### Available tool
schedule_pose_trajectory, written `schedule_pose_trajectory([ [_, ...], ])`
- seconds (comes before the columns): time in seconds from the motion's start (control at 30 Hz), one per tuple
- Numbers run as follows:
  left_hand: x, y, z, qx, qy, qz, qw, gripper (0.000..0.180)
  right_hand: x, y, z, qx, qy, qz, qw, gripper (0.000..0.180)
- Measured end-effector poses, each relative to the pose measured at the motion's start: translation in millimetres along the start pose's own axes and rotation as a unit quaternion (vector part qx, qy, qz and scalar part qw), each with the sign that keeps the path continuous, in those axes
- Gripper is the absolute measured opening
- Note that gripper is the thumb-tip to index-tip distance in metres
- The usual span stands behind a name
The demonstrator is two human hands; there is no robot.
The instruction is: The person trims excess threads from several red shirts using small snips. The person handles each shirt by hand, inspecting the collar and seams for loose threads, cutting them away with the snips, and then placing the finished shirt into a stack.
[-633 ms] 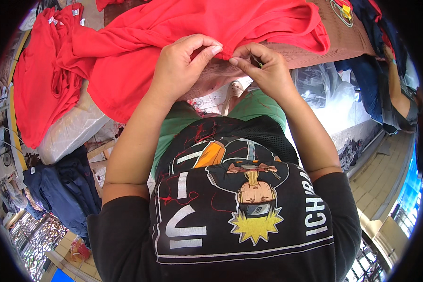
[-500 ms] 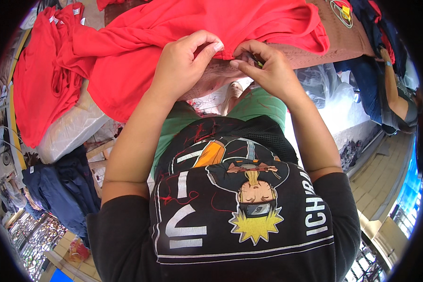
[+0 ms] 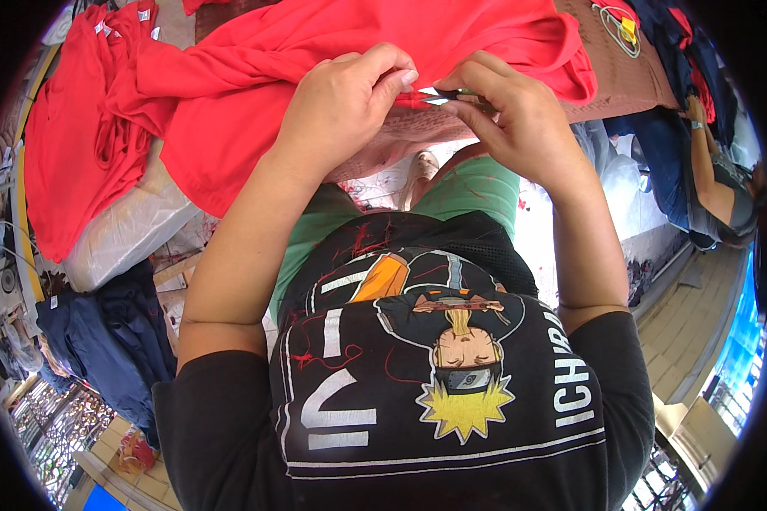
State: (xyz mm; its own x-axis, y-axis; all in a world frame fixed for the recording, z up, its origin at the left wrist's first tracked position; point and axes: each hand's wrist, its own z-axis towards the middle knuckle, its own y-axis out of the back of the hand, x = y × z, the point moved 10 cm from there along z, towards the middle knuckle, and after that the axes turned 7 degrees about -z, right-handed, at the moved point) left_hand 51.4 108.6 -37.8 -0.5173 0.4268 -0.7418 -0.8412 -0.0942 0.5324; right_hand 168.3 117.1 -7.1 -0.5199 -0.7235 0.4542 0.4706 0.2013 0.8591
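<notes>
A large red garment (image 3: 315, 43) lies spread over the surface before me, its near edge hanging toward my lap. At that edge my left hand (image 3: 341, 106) is closed in a pinch of thumb and forefinger on the red cloth; whether a loose thread is also between them is too small to tell. My right hand (image 3: 520, 111) is closed around small thread snips (image 3: 437, 96). Their bright, pointed blades stick out leftward, parted, at the garment's edge close to my left fingertips. The snips' handle is mostly hidden in my right fingers.
More red garments (image 3: 77, 153) are heaped at left over a plastic-wrapped bundle (image 3: 119, 247). Dark blue clothes (image 3: 106, 341) hang below them. A brown patterned cover (image 3: 626, 77) and a pale cord (image 3: 618, 34) lie at right. Another person (image 3: 720, 183) is at the far right.
The snips' blades have come into sight, pointing left from my right hand, which has risen and shifted slightly right. My left hand has moved slightly up and right.
</notes>
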Motion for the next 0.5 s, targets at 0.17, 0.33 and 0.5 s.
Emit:
schedule_pose_trajectory([
  [0.17,1.8,0.8,-0.3,0.000,0.012,0.011,1.000,0.011,4.0,0.6,2.3,-0.003,0.015,-0.030,0.999,0.016],
  [0.33,3.6,1.2,-1.4,-0.002,0.024,0.006,1.000,0.011,3.2,-3.4,6.6,-0.014,0.012,0.008,1.000,0.016],
  [0.5,-39.0,35.7,-2.0,0.017,-0.125,-0.066,0.990,0.018,-4.3,3.5,7.3,-0.031,0.010,0.004,0.999,0.016],
])
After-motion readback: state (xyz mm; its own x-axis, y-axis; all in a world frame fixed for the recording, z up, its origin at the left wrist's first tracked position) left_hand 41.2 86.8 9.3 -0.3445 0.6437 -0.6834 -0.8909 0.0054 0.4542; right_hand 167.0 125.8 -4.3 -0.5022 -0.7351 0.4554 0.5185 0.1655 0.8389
